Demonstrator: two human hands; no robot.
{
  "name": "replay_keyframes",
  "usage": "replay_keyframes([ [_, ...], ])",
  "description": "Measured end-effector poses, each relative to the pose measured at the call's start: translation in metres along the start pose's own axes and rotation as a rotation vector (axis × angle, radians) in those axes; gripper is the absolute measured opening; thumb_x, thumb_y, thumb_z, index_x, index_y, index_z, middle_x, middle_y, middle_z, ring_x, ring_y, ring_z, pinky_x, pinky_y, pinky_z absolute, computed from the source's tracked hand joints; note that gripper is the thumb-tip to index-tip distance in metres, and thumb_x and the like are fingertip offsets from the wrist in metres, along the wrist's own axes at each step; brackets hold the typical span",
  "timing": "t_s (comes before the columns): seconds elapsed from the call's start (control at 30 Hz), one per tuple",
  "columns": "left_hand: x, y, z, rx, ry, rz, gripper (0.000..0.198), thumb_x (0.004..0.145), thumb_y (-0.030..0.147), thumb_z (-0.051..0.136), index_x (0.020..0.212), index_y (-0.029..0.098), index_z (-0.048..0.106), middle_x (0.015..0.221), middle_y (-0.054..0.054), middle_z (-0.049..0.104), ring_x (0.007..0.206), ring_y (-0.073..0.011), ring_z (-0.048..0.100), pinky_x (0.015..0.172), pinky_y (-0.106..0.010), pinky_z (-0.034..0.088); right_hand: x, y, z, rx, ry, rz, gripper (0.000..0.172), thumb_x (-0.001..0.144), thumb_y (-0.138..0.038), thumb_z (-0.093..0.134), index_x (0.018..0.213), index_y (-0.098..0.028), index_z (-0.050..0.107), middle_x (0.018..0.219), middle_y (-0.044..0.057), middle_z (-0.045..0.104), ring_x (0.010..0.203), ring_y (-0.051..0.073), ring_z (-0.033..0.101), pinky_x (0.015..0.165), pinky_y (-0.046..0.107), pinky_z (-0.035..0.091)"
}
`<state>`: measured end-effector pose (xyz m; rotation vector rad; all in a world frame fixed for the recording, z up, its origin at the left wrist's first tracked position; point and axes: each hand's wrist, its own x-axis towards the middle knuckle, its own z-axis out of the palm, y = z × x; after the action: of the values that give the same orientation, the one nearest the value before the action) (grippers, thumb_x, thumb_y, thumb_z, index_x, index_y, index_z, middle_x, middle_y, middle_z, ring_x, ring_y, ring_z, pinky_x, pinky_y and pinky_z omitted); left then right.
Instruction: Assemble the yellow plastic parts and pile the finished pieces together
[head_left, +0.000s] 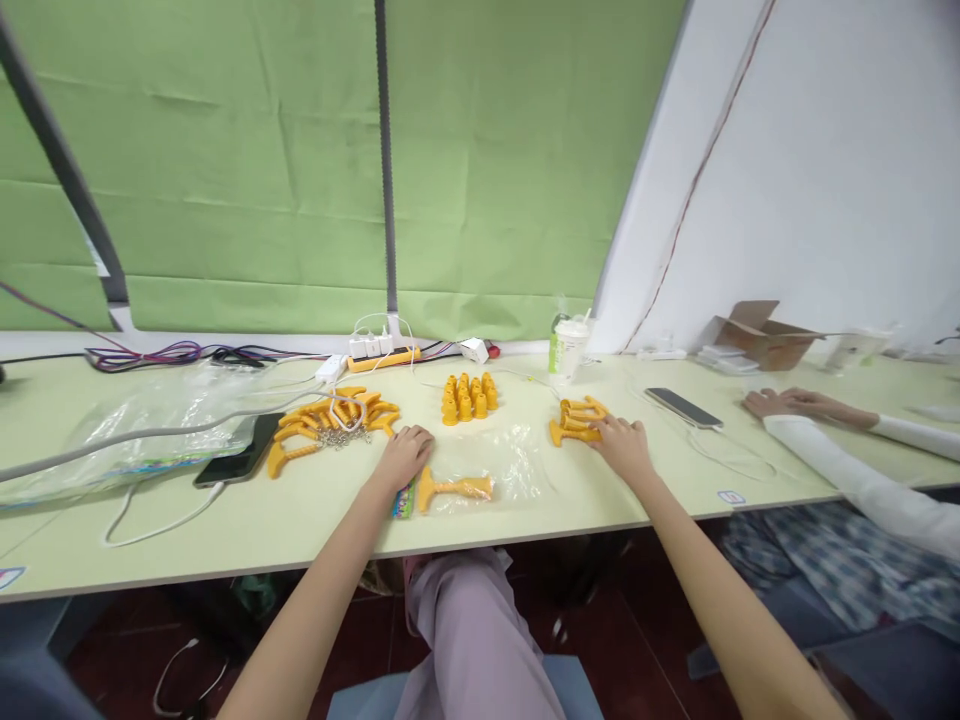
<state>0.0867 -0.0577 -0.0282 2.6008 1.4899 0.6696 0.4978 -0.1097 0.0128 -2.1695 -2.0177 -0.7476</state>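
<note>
My left hand (406, 456) rests on the table at the left end of a clear plastic bag (521, 460), fingers lying loosely on the surface. Beside it lies a yellow T-shaped handle (450, 487) with a thicker shank end, in or under the film; I cannot tell which. My right hand (625, 447) has its fingers closed on the near end of a yellow T-shaped handle (576, 430), one of several lying in a small group. Between the hands, farther back, several yellow cup-shaped caps (466, 400) stand in rows.
At left are a pile of yellow handles (300, 425), small metal screws (343, 433), a phone (240, 455) and large plastic bags (161, 420). A power strip (384, 359), a drink cup (571, 350) and another phone (683, 408) lie beyond. A co-worker's hands (799, 403) rest at right.
</note>
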Motion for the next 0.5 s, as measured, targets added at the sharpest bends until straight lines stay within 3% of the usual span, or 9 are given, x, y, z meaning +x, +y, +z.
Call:
replay_keyframes([
  [0.13,0.002,-0.002,0.004,0.014,0.003,0.020,0.032,0.092,0.026,0.036,0.112,0.018,0.059,0.118,-0.009,0.059,0.109,-0.0223,0.051,0.095,-0.038,0.038,0.009,-0.031,-0.021,0.111,0.108,0.060,0.027,0.082,-0.021,0.051,0.105,-0.015,0.064,0.108,0.018,0.063,0.100,0.033,0.053,0.083,0.045,0.033],
  [0.2,0.003,-0.003,0.007,0.025,-0.002,0.025,0.034,0.092,0.026,0.035,0.117,0.017,0.057,0.123,-0.010,0.057,0.114,-0.0226,0.049,0.097,-0.039,0.037,0.009,-0.060,-0.037,0.318,0.127,-0.049,0.025,0.085,-0.023,0.047,0.101,-0.019,0.066,0.110,0.012,0.063,0.101,0.028,0.055,0.088,0.043,0.035],
  [0.23,0.004,-0.003,0.008,0.035,-0.005,0.018,0.036,0.092,0.027,0.035,0.120,0.017,0.055,0.126,-0.011,0.055,0.116,-0.0232,0.047,0.098,-0.039,0.036,0.009,-0.077,-0.043,0.448,0.060,-0.181,0.024,0.085,-0.023,0.048,0.101,-0.021,0.067,0.108,0.010,0.064,0.099,0.025,0.057,0.088,0.040,0.037],
  [0.33,0.005,-0.001,0.008,0.093,-0.017,0.006,0.040,0.093,0.034,0.035,0.125,0.017,0.052,0.130,-0.012,0.053,0.119,-0.0258,0.045,0.098,-0.041,0.035,0.009,-0.128,-0.050,0.727,-0.302,-0.552,0.025,0.083,-0.036,0.057,0.102,-0.024,0.069,0.096,0.005,0.067,0.091,0.021,0.061,0.084,0.033,0.044],
  [0.4,0.004,0.000,0.006,0.148,-0.014,0.012,0.043,0.093,0.039,0.035,0.127,0.018,0.051,0.128,-0.012,0.053,0.117,-0.0269,0.047,0.095,-0.042,0.036,0.010,-0.155,-0.046,0.844,-0.363,-0.619,0.030,0.079,-0.042,0.063,0.103,-0.025,0.069,0.099,0.005,0.066,0.095,0.022,0.060,0.086,0.033,0.046],
  [0.5,0.003,0.002,0.005,0.210,0.003,0.021,0.049,0.091,0.042,0.037,0.133,0.018,0.046,0.122,-0.013,0.054,0.112,-0.0272,0.048,0.092,-0.041,0.036,0.009,-0.181,-0.038,0.978,-0.341,-0.660,0.033,0.077,-0.040,0.067,0.106,-0.024,0.068,0.107,0.006,0.065,0.103,0.023,0.058,0.094,0.037,0.044],
])
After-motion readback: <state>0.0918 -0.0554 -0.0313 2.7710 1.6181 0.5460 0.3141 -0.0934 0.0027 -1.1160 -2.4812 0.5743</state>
